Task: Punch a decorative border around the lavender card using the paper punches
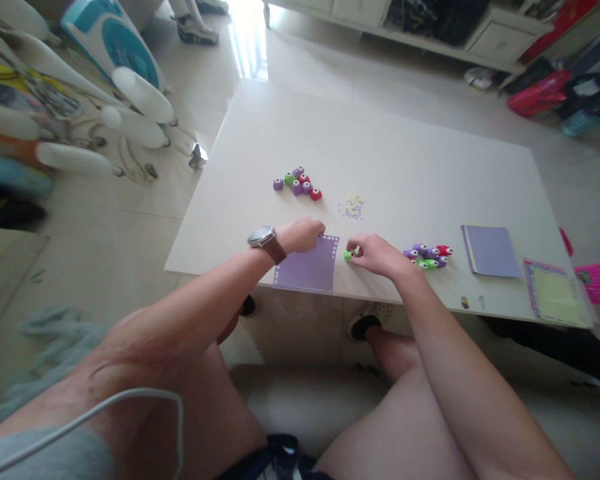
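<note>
A purple paper sheet [307, 270] with punched holes along its edges lies at the near edge of the white table [380, 153]. My left hand [303, 235], a watch on its wrist, presses on the sheet's top left corner. Just right of the sheet, my right hand [375, 253] is closed on a small green punch [349, 254] resting on the table. A small pile of paper bits [353, 205] lies beyond the sheet.
A cluster of small purple, green and red punches [297, 183] sits further back. Another cluster of punches [428, 256] lies right of my right hand. A purple paper pad [490, 250] and a yellow-green card [555, 292] lie at the right. A fan [115, 43] stands on the floor at the left.
</note>
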The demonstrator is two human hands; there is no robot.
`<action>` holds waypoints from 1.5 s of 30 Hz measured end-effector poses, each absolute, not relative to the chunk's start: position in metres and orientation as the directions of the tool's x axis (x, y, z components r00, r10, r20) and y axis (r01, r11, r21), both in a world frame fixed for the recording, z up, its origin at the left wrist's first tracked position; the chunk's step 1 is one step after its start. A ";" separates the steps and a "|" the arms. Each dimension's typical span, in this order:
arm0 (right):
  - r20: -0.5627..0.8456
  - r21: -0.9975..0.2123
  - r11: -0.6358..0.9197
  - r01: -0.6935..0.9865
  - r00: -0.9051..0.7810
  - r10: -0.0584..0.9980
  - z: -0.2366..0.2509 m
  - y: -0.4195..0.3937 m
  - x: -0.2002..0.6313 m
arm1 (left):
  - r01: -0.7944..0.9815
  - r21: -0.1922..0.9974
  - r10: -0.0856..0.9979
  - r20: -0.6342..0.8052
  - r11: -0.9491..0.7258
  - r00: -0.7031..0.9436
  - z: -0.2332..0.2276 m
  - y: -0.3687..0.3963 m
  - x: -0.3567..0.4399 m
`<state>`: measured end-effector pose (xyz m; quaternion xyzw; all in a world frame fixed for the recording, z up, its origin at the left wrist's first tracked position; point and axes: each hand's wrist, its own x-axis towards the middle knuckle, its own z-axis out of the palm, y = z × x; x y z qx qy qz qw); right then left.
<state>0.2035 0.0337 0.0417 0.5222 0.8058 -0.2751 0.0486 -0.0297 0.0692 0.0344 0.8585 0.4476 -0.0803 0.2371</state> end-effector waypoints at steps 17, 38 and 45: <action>-0.257 -0.514 0.307 0.801 -0.485 0.835 0.041 0.031 0.197 | 0.798 0.382 0.741 -0.326 -0.466 0.588 0.037 0.073 -0.030; -0.215 -0.484 0.369 0.794 -0.517 0.829 0.036 0.032 0.198 | 0.790 0.404 0.729 -0.335 -0.462 0.597 0.039 0.074 -0.028; -0.222 -0.486 0.368 0.793 -0.519 0.825 0.037 0.031 0.197 | 0.787 0.407 0.733 -0.323 -0.463 0.598 0.037 0.074 -0.028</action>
